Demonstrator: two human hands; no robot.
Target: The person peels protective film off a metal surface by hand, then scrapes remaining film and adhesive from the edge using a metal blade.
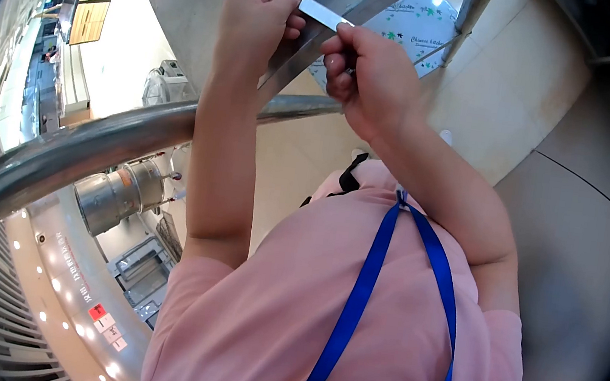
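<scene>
A short, flat, silvery-white strip [316, 12] is stretched between my two hands, slanting down from left to right. My left hand [258, 26] pinches its left end between thumb and bent fingers. At the other end, my right hand [373, 73] has thumb and forefinger closed on the strip's corner, the other fingers curled under. Just behind the strip is a shiny metal surface with a long edge [294, 63] running diagonally. What the strip is made of I cannot tell.
A thick metal rail [74, 151] curves across the left, passing behind my left forearm. Beyond it are a metal cylinder [122, 195] and a white counter. At upper right, a leaf-patterned panel [416, 33] with lettering stands beside a metal leg [473, 13]. Tiled floor [513, 79] lies below.
</scene>
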